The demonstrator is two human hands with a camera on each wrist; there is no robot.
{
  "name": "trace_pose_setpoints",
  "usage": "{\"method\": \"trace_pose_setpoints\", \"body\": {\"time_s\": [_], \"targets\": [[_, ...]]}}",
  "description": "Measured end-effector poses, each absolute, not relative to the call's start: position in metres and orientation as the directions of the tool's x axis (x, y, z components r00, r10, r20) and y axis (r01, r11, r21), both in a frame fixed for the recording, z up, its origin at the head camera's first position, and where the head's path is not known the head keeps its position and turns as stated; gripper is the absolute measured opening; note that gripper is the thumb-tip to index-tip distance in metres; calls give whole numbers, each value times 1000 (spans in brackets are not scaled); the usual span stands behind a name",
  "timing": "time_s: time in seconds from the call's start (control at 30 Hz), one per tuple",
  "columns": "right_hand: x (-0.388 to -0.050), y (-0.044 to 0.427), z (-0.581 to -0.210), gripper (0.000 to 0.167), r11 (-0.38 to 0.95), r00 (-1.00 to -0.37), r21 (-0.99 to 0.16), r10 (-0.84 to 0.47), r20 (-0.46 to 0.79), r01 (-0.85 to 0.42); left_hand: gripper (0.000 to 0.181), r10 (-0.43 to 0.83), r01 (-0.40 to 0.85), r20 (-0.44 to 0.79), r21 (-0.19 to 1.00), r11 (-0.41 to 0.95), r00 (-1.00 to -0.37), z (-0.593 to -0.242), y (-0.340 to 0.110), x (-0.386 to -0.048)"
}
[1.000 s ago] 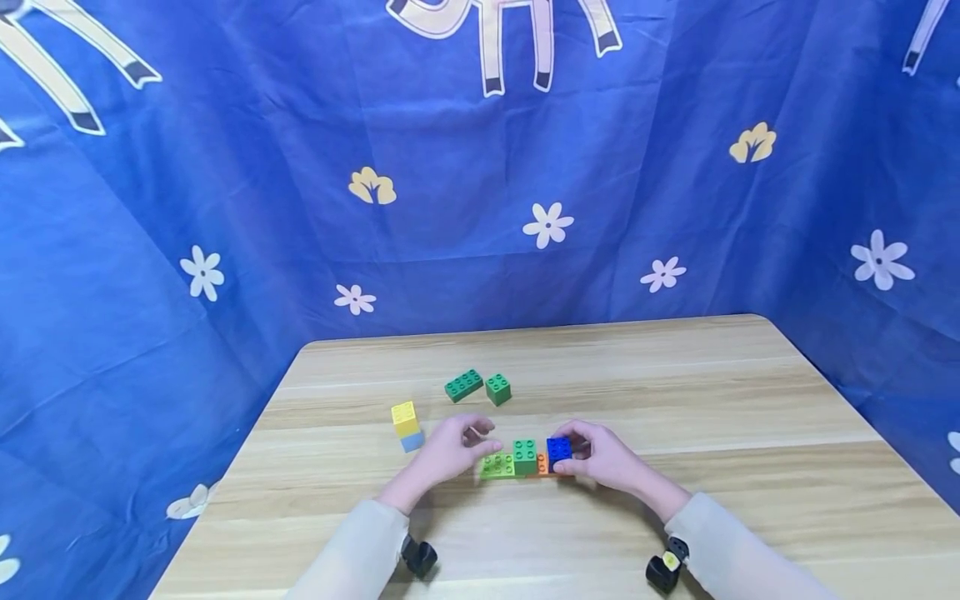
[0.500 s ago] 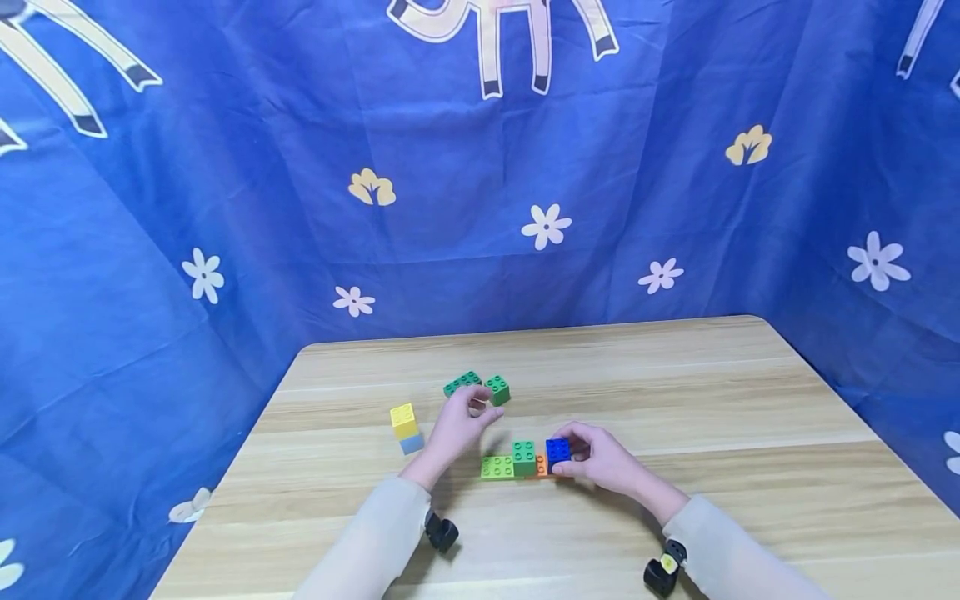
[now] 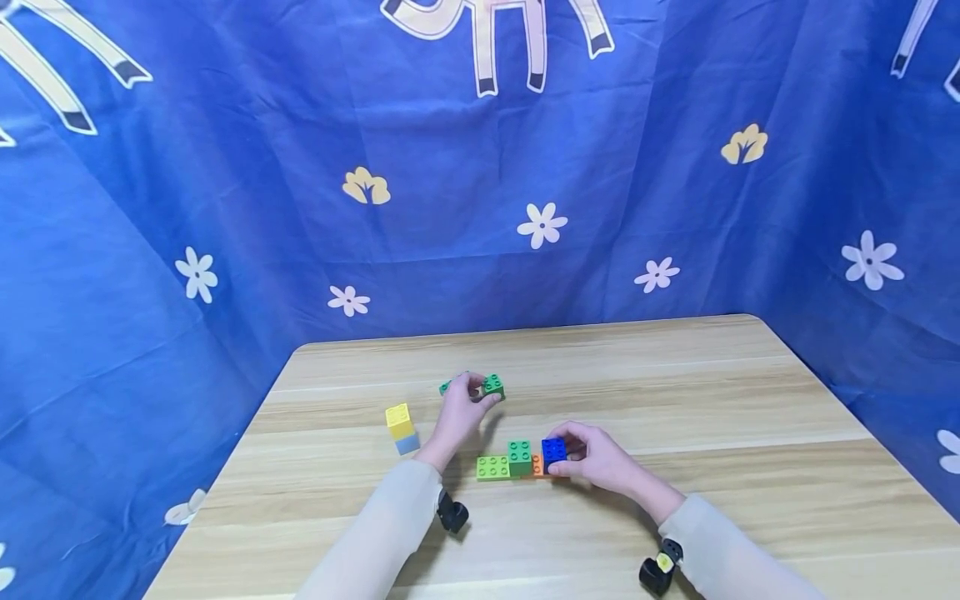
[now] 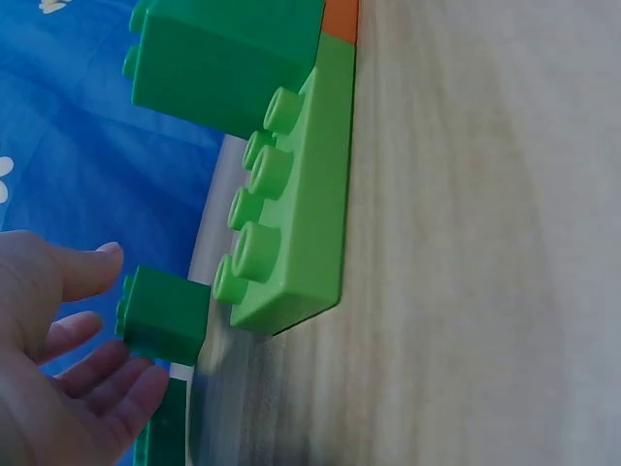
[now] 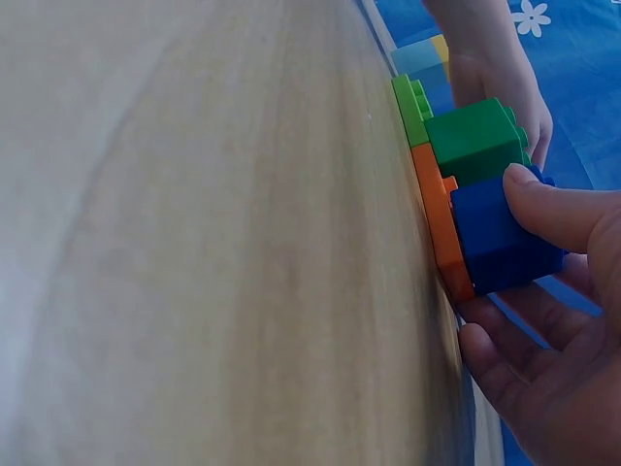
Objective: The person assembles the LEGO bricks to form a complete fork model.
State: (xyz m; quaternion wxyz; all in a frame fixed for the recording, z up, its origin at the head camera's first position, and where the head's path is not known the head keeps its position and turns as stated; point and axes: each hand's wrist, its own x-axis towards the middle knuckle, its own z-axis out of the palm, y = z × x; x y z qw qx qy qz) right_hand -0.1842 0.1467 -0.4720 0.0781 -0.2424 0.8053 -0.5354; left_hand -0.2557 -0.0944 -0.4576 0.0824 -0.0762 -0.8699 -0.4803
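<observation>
I count three green blocks, one lime, one orange, one yellow, one light-blue block. My right grip pinches the one blue block, atop the orange; my left grip, spread beside the small green block, partly hides the long green block.

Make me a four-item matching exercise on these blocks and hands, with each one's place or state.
Column 1
1. Dark blue cubic plastic block
2. Lime rectangular plastic block
3. Yellow cubic plastic block
4. Left hand

Column 2
A. Touching a light blue plastic block
B. At the farther green cubic plastic block
C. Held by the right hand
D. End to end with an orange rectangular plastic block

Pairs: 1-C, 2-D, 3-A, 4-B
</observation>
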Motion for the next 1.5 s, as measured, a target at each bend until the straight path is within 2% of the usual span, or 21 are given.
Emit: {"method": "trace_pose_setpoints", "body": {"time_s": [0.23,0.53,0.67,1.03,1.5], "targets": [[-184,146,-473,41,315,-877,-904,-466,118,-289,46,20,160,177,828,538,-984,-460,-92,-265],[-175,141,-461,38,312,-875,-903,-467,125,-295,54,40,144,148,815,562,-988,-461,-88,-273],[-183,143,-476,39,321,-879,-901,-460,122,-293,53,27,143,157,801,582,-987,-462,-87,-275],[-183,145,-476,39,332,-883,-894,-452,129,-300,50,29,104,105,836,538,-994,-463,-87,-280],[-183,146,-476,40,332,-888,-898,-444,121,-289,41,37,150,154,834,531,-987,-463,-95,-272]]}}
